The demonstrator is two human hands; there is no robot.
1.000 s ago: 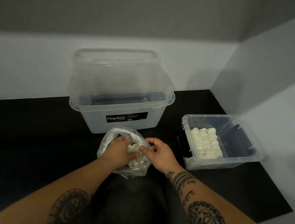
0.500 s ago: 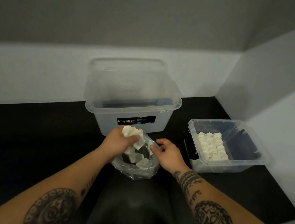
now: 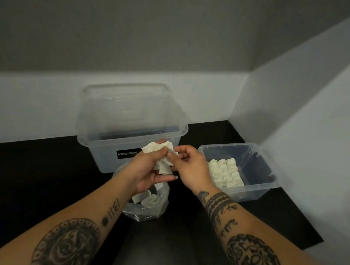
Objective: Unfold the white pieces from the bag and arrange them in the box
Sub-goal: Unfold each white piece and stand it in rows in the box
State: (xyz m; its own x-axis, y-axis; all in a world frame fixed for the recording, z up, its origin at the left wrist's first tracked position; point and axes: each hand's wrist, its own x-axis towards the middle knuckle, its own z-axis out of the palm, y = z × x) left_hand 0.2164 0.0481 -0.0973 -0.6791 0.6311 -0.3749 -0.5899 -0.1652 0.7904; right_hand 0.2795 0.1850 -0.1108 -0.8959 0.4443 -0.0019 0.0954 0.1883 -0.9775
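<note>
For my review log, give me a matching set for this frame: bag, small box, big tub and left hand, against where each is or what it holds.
Column A
1 bag
2 small box
3 big tub
4 left hand

Column B
a holds neat rows of pieces
b grips crumpled pieces
c lies nearest the person, loose pieces inside
d stands by the back wall, black label in front

Pairs: 1-c, 2-a, 3-d, 4-b

Between the fingers point(image 3: 184, 150), the crumpled white piece point(image 3: 161, 152) is looking soft and matt. Below them, the clear plastic bag point(image 3: 156, 211) is gleaming glossily, wrinkled.
</note>
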